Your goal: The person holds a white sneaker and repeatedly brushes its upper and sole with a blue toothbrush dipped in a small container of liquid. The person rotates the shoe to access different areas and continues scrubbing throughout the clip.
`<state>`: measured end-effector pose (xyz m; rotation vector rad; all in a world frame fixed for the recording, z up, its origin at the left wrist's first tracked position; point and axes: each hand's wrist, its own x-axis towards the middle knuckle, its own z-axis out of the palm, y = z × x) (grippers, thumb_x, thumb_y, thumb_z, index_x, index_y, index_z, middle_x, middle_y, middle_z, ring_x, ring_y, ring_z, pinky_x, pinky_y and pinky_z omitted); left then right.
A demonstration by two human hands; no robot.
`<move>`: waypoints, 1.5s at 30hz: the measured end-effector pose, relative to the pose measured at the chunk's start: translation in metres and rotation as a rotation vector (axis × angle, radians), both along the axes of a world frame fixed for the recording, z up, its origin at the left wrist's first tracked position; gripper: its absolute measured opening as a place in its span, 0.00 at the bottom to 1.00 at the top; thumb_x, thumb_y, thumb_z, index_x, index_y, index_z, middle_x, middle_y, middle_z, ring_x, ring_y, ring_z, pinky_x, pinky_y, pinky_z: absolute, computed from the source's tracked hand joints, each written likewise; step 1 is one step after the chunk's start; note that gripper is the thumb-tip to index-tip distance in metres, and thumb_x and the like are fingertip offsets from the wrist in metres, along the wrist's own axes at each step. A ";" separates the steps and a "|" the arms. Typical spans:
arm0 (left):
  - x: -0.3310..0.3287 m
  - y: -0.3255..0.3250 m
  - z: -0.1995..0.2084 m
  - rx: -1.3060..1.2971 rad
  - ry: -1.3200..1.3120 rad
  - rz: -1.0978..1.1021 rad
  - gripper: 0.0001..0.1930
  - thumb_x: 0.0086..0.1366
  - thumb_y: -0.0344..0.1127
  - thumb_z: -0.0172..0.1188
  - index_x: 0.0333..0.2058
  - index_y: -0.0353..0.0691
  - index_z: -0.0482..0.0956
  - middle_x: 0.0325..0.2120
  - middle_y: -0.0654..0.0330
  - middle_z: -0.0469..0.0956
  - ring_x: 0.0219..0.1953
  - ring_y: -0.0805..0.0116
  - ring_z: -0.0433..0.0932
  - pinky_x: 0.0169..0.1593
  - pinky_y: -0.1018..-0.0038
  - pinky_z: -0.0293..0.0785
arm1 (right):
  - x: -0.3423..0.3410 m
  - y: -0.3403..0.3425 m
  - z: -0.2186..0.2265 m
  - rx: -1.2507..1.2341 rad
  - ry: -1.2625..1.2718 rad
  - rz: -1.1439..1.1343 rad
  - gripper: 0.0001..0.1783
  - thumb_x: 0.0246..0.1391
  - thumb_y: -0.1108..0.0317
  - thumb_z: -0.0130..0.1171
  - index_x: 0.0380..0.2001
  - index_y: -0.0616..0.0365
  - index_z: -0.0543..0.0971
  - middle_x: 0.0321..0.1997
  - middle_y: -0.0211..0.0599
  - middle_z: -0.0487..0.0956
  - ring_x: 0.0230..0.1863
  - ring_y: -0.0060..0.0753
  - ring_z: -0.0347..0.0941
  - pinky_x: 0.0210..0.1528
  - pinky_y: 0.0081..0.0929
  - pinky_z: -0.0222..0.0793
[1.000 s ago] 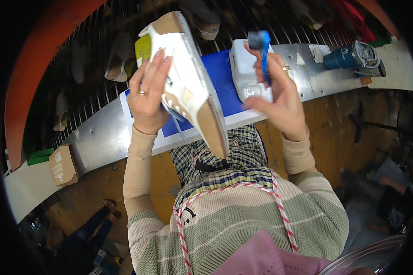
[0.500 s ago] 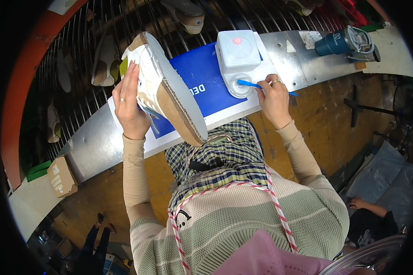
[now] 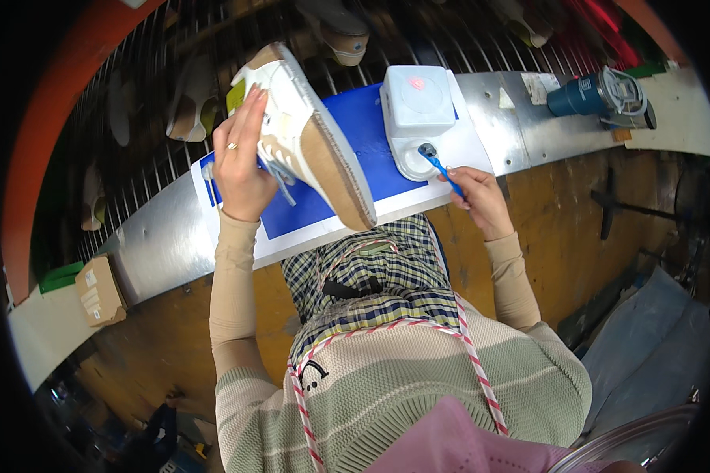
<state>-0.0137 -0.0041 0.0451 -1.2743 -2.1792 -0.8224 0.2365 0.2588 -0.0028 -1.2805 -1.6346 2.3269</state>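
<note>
A white shoe (image 3: 304,138) with a tan sole is being held up above the blue mat (image 3: 371,154), tilted so that its sole is facing right and toward the person, its toe pointing down toward the near edge of the surface (image 3: 158,244). It is being gripped by the left hand (image 3: 241,169), whose fingers (image 3: 248,118) are being wrapped around the upper; a ring is being worn on one of them.

A small blue brush (image 3: 442,169) is being pinched in the fingers of the right hand (image 3: 477,197), its dark tip being dipped into the round opening of a white container (image 3: 418,114) that is standing on the right part of the mat, toward the far edge of the surface.

The mat is lying along the middle of the metal surface. Near the right end of the surface a blue power tool (image 3: 599,94) is resting, well apart from the container. At the left end a small cardboard box (image 3: 99,292) is sitting by the near edge. Beyond the far edge, a wire rack (image 3: 158,71) is carrying several more shoes (image 3: 185,118).
</note>
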 end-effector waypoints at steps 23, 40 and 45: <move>-0.004 -0.003 0.011 0.020 0.078 0.047 0.41 0.43 0.25 0.74 0.61 0.47 0.74 0.58 0.61 0.76 0.52 0.57 0.77 0.55 0.70 0.76 | -0.058 -0.072 0.095 1.067 0.622 0.075 0.12 0.45 0.78 0.72 0.37 0.63 0.86 0.37 0.34 0.69 0.35 0.22 0.69 0.34 0.18 0.68; 0.009 -0.013 0.018 -0.007 0.100 -0.014 0.38 0.45 0.28 0.74 0.60 0.47 0.75 0.59 0.63 0.76 0.51 0.55 0.77 0.54 0.69 0.78 | -0.084 -0.049 0.111 1.285 0.685 0.176 0.12 0.42 0.77 0.73 0.35 0.64 0.87 0.38 0.34 0.69 0.31 0.22 0.70 0.35 0.18 0.69; 0.007 -0.012 0.022 0.002 0.080 -0.023 0.40 0.44 0.27 0.74 0.60 0.47 0.74 0.59 0.62 0.76 0.51 0.56 0.77 0.54 0.69 0.77 | -0.085 -0.041 0.110 1.188 0.695 0.239 0.13 0.41 0.76 0.74 0.35 0.62 0.87 0.37 0.32 0.70 0.29 0.21 0.69 0.35 0.19 0.69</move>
